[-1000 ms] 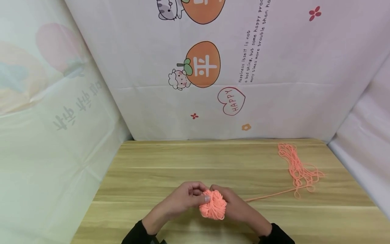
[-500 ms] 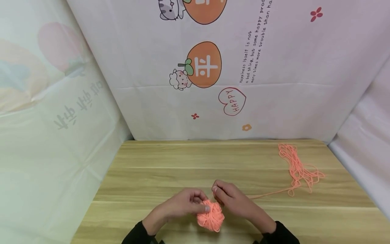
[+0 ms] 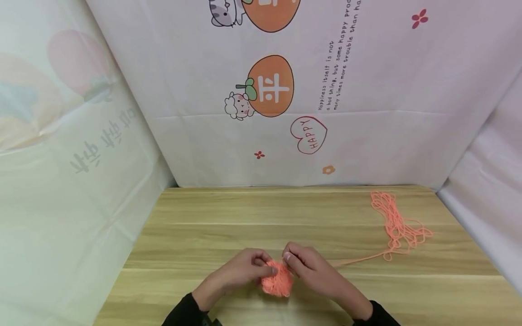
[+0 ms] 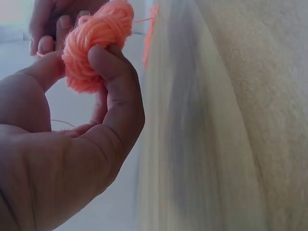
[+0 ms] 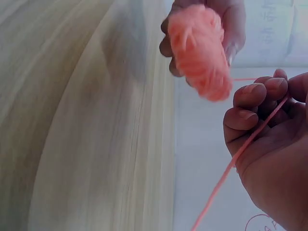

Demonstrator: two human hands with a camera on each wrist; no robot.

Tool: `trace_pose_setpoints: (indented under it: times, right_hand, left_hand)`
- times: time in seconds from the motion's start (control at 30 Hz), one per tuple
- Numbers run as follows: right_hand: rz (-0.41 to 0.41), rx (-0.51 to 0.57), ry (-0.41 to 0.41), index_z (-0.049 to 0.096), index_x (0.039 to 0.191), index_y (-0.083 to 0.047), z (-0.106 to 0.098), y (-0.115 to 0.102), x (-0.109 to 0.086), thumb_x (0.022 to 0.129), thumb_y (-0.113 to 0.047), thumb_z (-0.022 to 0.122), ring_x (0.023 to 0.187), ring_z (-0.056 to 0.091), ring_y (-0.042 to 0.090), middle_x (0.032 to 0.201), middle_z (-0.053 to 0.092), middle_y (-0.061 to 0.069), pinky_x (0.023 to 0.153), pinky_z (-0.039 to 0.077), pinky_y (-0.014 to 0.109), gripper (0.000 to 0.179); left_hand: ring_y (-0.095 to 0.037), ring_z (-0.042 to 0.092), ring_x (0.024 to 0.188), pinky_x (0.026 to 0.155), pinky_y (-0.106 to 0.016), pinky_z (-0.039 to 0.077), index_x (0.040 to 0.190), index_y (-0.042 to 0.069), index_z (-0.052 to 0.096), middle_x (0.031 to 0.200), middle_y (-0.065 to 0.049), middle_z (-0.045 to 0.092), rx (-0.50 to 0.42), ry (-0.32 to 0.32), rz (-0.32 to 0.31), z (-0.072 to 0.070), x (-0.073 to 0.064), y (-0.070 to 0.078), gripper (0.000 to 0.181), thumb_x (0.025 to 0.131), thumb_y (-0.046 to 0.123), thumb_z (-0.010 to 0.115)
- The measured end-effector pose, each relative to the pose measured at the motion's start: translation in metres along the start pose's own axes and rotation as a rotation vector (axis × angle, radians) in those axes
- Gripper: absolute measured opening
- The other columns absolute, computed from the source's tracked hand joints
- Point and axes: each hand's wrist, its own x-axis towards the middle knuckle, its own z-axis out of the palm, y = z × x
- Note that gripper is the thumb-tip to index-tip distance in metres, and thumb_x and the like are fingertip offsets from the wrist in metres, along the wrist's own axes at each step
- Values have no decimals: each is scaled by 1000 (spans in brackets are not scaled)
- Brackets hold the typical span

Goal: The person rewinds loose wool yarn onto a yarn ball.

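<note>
A coral-pink ball of yarn (image 3: 278, 283) is held above the near part of the table. My left hand (image 3: 244, 269) pinches it between thumb and fingers; the left wrist view shows the fingertips pressed into the wound ball (image 4: 91, 53). Just to its right, my right hand (image 3: 307, 269) has its fingers curled, pinching the yarn strand (image 5: 240, 151). In the right wrist view that strand crosses the palm, and a short taut length runs from the fingertips to the ball. Beyond the right hand the strand trails along the table to a loose heap.
The loose heap of coral yarn (image 3: 397, 224) lies at the back right of the wooden table (image 3: 244, 213). A white printed cloth (image 3: 195, 145) rises at the table's back edge. More pale cloth hangs on the left and right sides.
My right hand has come out from behind the ball and up to its right, with the strand pinched. The ball has shifted slightly left and turned in my left hand.
</note>
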Motion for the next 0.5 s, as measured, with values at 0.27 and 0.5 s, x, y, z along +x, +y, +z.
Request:
trace_pose_setpoints:
  times: [0.27,0.5]
  right_hand:
    - [23,-22,-5,53,87,-12,5,-10,-5,108,-18,38,55,37,5,66,43,-6,49,37,19,26]
    - [-10,-14,-41,54,88,-19,8,-7,-13,107,-13,38,57,37,3,66,42,-7,51,36,16,25]
  left_hand:
    - [-19,64,70,64,-40,57,107,2,61,87,-10,67,-102,91,4,-5,9,-6,36,86,28,74]
    - [-23,66,80,72,-42,57,112,-1,57,91,-12,65,-196,179,31,-18,16,-7,40,88,28,72]
